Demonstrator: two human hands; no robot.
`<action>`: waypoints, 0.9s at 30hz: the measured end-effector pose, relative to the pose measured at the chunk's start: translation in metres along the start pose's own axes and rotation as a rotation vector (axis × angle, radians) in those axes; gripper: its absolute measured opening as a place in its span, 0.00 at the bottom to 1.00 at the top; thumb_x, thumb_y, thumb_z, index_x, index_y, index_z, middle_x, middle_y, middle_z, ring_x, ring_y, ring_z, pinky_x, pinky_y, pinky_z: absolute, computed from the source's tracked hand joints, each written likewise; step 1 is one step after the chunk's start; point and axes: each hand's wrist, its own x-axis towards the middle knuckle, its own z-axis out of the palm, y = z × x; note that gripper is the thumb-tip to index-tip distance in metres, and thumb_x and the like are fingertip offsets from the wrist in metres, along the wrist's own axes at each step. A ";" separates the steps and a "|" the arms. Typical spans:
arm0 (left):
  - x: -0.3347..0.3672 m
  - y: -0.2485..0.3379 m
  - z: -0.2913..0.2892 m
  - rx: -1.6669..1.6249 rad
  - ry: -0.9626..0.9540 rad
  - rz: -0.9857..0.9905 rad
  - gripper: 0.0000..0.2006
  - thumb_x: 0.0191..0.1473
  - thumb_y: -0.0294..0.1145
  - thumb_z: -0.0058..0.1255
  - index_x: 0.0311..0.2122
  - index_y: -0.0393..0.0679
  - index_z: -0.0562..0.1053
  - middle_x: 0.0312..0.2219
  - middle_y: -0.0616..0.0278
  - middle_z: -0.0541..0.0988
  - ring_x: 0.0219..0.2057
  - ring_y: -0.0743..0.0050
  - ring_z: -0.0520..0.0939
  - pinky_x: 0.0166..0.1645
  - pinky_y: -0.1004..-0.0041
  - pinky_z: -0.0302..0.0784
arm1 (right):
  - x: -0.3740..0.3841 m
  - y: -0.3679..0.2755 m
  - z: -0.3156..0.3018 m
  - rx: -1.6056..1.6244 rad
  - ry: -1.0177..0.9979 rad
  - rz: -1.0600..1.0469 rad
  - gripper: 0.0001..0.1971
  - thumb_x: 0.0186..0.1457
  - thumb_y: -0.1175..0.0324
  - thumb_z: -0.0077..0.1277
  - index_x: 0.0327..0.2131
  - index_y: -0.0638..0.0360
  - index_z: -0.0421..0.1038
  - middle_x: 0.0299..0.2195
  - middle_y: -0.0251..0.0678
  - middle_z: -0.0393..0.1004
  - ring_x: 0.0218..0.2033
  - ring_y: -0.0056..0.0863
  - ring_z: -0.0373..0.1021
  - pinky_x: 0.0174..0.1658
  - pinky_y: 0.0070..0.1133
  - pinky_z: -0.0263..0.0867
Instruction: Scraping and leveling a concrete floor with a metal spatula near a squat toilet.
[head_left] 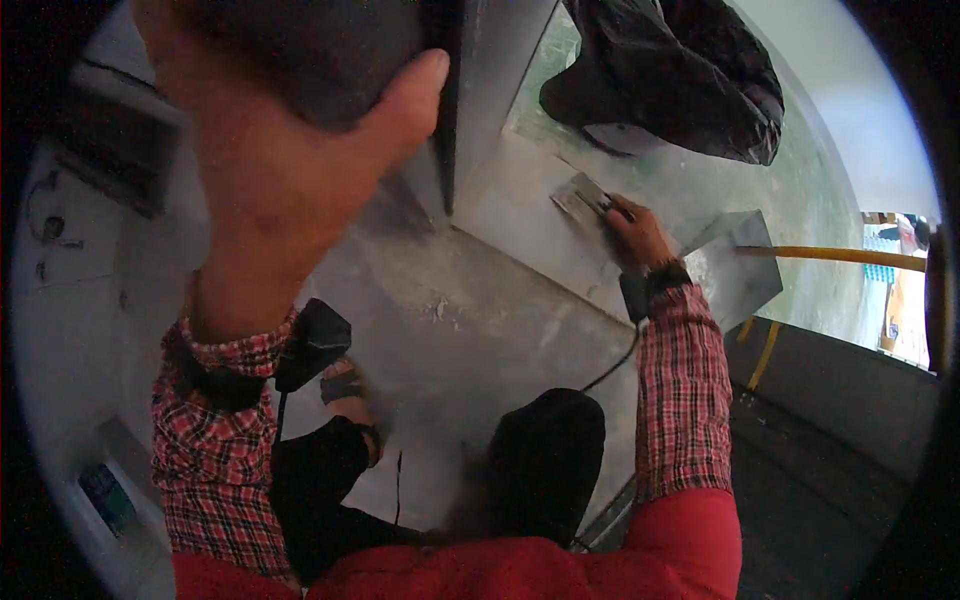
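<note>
My left hand (290, 170) is raised close to the camera at the upper left. Its thumb stretches out along a dark rounded shape (320, 60); the other fingers run beyond the top of the picture, so their grip is hidden. Farther off to the right, my right hand (642, 235) is closed around the handle of a putty knife (578, 198). The knife's flat metal blade points to the upper left, over a pale grey, dusty slab (520, 215). Whether the blade touches the slab I cannot tell.
A black plastic bag (680, 85) lies beyond the knife. Beside my right wrist is a grey angular container (750, 285), with a yellow rod (830, 257) reaching over it. A grey upright panel (450, 110) rises beside my left thumb. Pale crumbs (440, 308) dot the grey floor.
</note>
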 end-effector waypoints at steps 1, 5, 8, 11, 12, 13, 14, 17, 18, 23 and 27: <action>0.000 0.000 0.000 0.020 -0.036 -0.046 0.60 0.32 0.51 0.62 0.56 0.28 0.33 0.53 0.35 0.48 0.57 0.43 0.51 0.60 0.56 0.48 | 0.010 -0.001 0.002 -0.071 0.006 -0.054 0.19 0.52 0.64 0.47 0.46 0.61 0.67 0.35 0.42 0.74 0.35 0.28 0.70 0.42 0.21 0.63; -0.002 -0.003 -0.013 -0.085 -0.032 0.200 0.60 0.32 0.51 0.62 0.56 0.28 0.33 0.52 0.34 0.48 0.57 0.43 0.52 0.59 0.56 0.49 | 0.017 0.009 -0.003 -0.015 -0.071 -0.004 0.19 0.52 0.62 0.47 0.46 0.61 0.67 0.37 0.43 0.74 0.37 0.31 0.70 0.43 0.23 0.62; 0.000 -0.008 -0.003 -0.183 0.015 0.197 0.60 0.32 0.52 0.62 0.56 0.28 0.33 0.52 0.35 0.49 0.56 0.43 0.53 0.59 0.57 0.50 | 0.008 0.018 -0.004 -0.062 -0.068 -0.082 0.19 0.52 0.61 0.46 0.46 0.59 0.67 0.37 0.43 0.74 0.38 0.34 0.70 0.44 0.26 0.62; 0.002 -0.010 -0.004 -0.140 -0.002 0.094 0.60 0.32 0.52 0.63 0.56 0.28 0.32 0.52 0.35 0.48 0.56 0.42 0.53 0.59 0.57 0.50 | 0.019 -0.004 0.003 -0.161 -0.097 -0.119 0.19 0.52 0.60 0.46 0.46 0.56 0.68 0.37 0.43 0.74 0.39 0.36 0.70 0.44 0.27 0.62; 0.001 -0.005 -0.007 -0.102 -0.027 0.027 0.61 0.32 0.52 0.63 0.56 0.28 0.32 0.52 0.34 0.48 0.56 0.42 0.53 0.59 0.57 0.50 | 0.028 -0.016 0.010 -0.155 -0.117 -0.100 0.18 0.52 0.60 0.46 0.46 0.55 0.68 0.37 0.43 0.74 0.39 0.36 0.70 0.44 0.27 0.63; -0.001 0.000 -0.010 -0.064 -0.057 -0.039 0.61 0.32 0.52 0.63 0.55 0.28 0.32 0.52 0.34 0.48 0.56 0.42 0.53 0.59 0.57 0.50 | 0.035 -0.020 0.011 -0.139 -0.114 -0.097 0.18 0.52 0.60 0.46 0.46 0.56 0.68 0.36 0.41 0.74 0.37 0.33 0.70 0.42 0.26 0.63; -0.006 0.016 -0.015 -0.015 -0.099 -0.158 0.61 0.32 0.52 0.62 0.55 0.28 0.32 0.52 0.34 0.48 0.57 0.42 0.52 0.59 0.57 0.50 | 0.043 -0.022 0.014 -0.124 -0.114 -0.095 0.18 0.51 0.61 0.46 0.46 0.57 0.68 0.34 0.40 0.74 0.35 0.31 0.69 0.41 0.25 0.63; -0.007 0.021 -0.027 -0.015 -0.087 -0.062 0.60 0.33 0.51 0.62 0.55 0.27 0.32 0.52 0.34 0.47 0.57 0.42 0.52 0.59 0.57 0.51 | 0.044 -0.034 0.026 -0.036 -0.123 -0.072 0.19 0.51 0.64 0.46 0.45 0.63 0.67 0.29 0.35 0.74 0.28 0.20 0.67 0.35 0.20 0.64; -0.006 0.016 -0.025 -0.051 -0.040 0.058 0.60 0.33 0.50 0.62 0.55 0.27 0.32 0.52 0.34 0.47 0.56 0.41 0.53 0.58 0.57 0.51 | 0.030 -0.040 0.024 -0.016 -0.161 -0.009 0.19 0.51 0.64 0.46 0.45 0.62 0.68 0.29 0.35 0.74 0.28 0.21 0.67 0.35 0.20 0.64; 0.007 -0.020 -0.002 -0.225 0.141 0.459 0.58 0.33 0.48 0.62 0.56 0.27 0.33 0.52 0.33 0.48 0.55 0.38 0.55 0.58 0.56 0.52 | 0.015 -0.050 0.021 -0.176 -0.178 0.014 0.18 0.52 0.58 0.45 0.46 0.49 0.69 0.35 0.37 0.75 0.34 0.30 0.71 0.41 0.25 0.65; 0.010 -0.017 0.004 -0.289 0.191 0.571 0.58 0.34 0.47 0.62 0.56 0.27 0.33 0.52 0.33 0.48 0.55 0.38 0.55 0.58 0.56 0.52 | 0.055 -0.046 0.046 -0.144 -0.086 -0.195 0.18 0.51 0.61 0.46 0.47 0.51 0.68 0.38 0.38 0.74 0.38 0.29 0.70 0.42 0.25 0.63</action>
